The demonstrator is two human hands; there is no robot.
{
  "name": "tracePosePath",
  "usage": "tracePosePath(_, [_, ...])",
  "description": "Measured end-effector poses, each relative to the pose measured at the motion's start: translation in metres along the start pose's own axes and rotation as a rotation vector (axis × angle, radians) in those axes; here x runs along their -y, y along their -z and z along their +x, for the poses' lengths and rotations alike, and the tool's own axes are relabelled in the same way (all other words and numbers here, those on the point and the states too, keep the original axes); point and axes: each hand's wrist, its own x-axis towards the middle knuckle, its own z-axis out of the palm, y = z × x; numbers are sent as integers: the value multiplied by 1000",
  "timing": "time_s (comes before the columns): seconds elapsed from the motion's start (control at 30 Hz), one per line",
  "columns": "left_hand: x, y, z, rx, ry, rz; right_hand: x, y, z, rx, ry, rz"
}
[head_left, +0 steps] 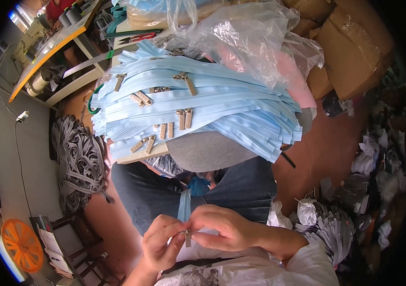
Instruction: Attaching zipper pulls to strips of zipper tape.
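Close to my body, a light blue zipper (pixel 184 206) hangs over the gap between my knees, its near end in my fingers. A metal slider with a flat pull tab (pixel 187 238) sits at that end. My left hand (pixel 162 238) pinches the zipper at the slider between thumb and fingers. From the right, my right hand (pixel 224 228) closes on the same end, its fingertips meeting the left ones. The exact grip at the slider is partly hidden. Beyond my knees lies a thick pile of light blue zippers (pixel 165 95), several with metal pulls on top.
Grey cushioned surface (pixel 207 150) lies under the pile. Clear plastic bags (pixel 255 38) and cardboard boxes (pixel 355 52) stand behind it. Grey strips are heaped (pixel 76 162) at left, with scraps (pixel 329 229) at right. A person (pixel 57 12) sits by a sewing table (pixel 53 52) at far left.
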Motion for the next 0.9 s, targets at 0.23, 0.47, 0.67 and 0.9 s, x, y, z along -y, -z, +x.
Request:
tracePosePath(0.23, [-3,-1,-7,-37,181,-156,1,0,3,-16,12,-25])
tracePosePath(0.47, [-2,-1,-9,-47,338,-503,0,3,3,-18,-8,-42])
tracePosePath(0.67, [-2,0,-8,-16,318,-450,1,1,4,-55,-27,-57])
tracePosePath(0.9, [-2,2,-4,1,225,-189,3,3,5,-58,-25,-118])
